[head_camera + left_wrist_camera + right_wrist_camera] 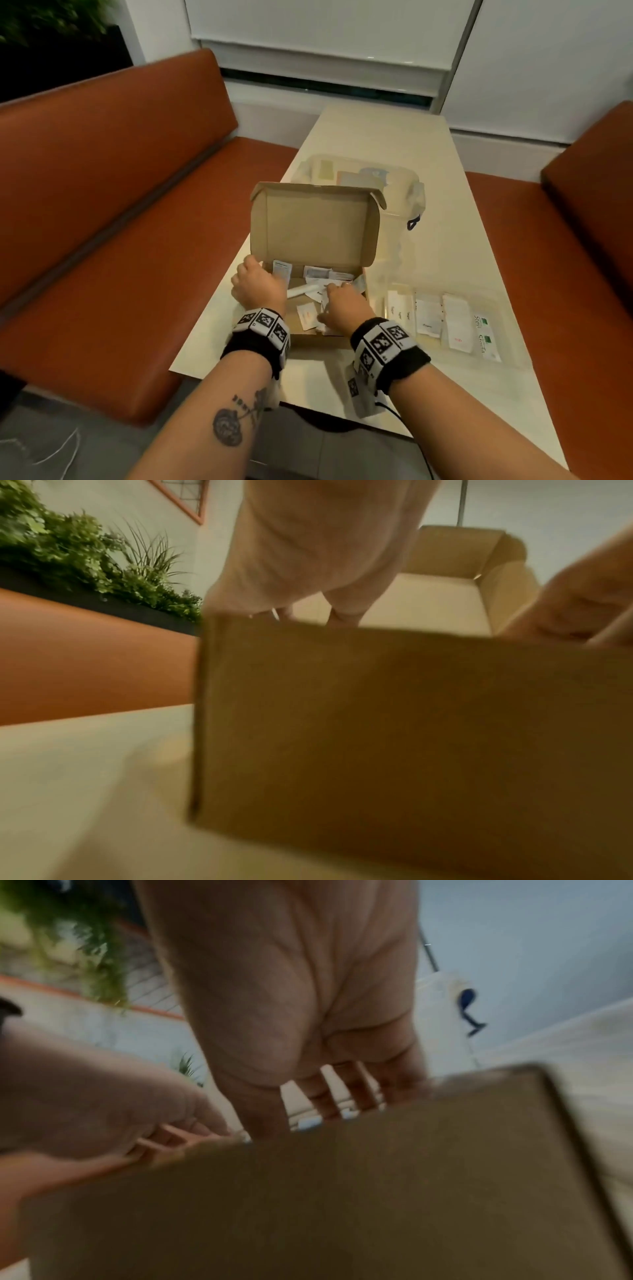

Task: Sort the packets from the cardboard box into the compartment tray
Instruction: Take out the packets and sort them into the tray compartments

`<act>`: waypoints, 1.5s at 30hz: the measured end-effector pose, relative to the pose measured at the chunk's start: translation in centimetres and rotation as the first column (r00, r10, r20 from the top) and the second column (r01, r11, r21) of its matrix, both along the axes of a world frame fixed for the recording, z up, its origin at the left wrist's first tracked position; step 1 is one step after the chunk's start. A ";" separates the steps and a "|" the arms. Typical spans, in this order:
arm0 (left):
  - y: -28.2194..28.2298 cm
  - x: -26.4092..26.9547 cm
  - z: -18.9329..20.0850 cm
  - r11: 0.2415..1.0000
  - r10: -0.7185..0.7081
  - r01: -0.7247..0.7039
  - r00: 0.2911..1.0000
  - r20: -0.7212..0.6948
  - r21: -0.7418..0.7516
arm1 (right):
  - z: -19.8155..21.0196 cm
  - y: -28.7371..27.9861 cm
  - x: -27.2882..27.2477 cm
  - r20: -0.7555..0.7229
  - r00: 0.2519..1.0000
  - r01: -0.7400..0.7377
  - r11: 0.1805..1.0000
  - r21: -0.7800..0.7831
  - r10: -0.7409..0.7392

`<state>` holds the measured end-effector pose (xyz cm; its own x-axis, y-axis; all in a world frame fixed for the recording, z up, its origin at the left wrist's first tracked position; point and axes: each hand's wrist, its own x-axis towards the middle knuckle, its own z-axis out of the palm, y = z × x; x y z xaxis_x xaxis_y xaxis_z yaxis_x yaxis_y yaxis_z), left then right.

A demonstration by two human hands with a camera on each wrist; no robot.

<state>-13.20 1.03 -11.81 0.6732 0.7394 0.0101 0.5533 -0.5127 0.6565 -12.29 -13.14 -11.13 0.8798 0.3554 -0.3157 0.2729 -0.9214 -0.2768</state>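
Inside the open brown cardboard box (310,236), both hands reach among loose white paper packets (317,277). The left hand (257,284) and right hand (344,306) hide their fingertips; grasp cannot be told. Only the head view shows the clear plastic compartment tray (442,323) just right of the box; wrist views show its outer wall.

Both forearms are bare, each wrist wrapped in a black band (255,346) ringed with white blocks printed with black square-pattern markers (379,341). The left forearm carries a dark tattoo (236,419) of a rose on a stem with lettering. At 6 o'clock from the right wristband, a tagged white unit (359,394) trails a thin black cable (388,409).
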 end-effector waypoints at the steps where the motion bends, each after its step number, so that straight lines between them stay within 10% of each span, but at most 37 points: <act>1: 0.5 -0.1 -0.3 1.000 -0.010 0.009 0.999 -0.035 -0.028 | -0.3 0.6 -0.1 -0.019 0.999 0.047 0.998 -0.045 -0.048; 10: 1.4 -0.2 -2.2 0.966 -0.150 0.139 0.988 -0.035 -0.217 | -1.6 3.4 -0.4 -0.138 0.897 0.409 0.907 -0.100 -0.419; 37: 1.2 0.0 -2.5 0.975 -0.162 0.146 0.983 -0.086 -0.165 | -2.0 3.1 -0.8 -0.129 0.991 0.000 0.987 0.160 0.020; 45: 0.1 -0.5 -1.5 0.959 0.050 -0.021 0.994 0.097 -0.283 | -1.0 1.0 0.3 -0.208 0.972 0.197 0.864 0.463 -0.110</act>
<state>-13.67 1.12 -13.32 0.6527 0.7456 -0.1344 0.4902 -0.2803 0.8253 -11.94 -12.16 -12.12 0.8845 0.3650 -0.2906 0.0479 -0.6906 -0.7217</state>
